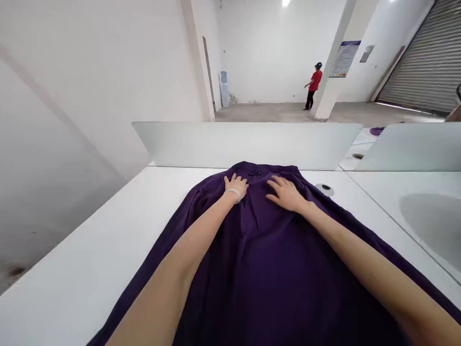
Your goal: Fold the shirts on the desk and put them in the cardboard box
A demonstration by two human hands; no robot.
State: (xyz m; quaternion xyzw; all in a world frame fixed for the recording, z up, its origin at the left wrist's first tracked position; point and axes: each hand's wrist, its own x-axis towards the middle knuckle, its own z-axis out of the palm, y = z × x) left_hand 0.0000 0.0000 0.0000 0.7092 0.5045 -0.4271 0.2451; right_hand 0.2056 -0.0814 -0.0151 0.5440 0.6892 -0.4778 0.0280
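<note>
A dark purple garment (266, 259) lies spread along the white table (90, 259), its narrow end with a small dark fastener pointing away from me. My left hand (236, 185), with a white bangle at the wrist, rests flat near that far end, fingers stretched out. Just to the right of it, my right hand (286, 193) lies palm down on the cloth with its fingers spread. Both forearms stretch over the fabric.
A low grey divider panel (245, 144) stands along the table's far edge. A round cable hole (325, 188) sits right of the garment. Another desk (414, 206) adjoins on the right. Far off, a person in a red top (314, 85) stands by a pillar.
</note>
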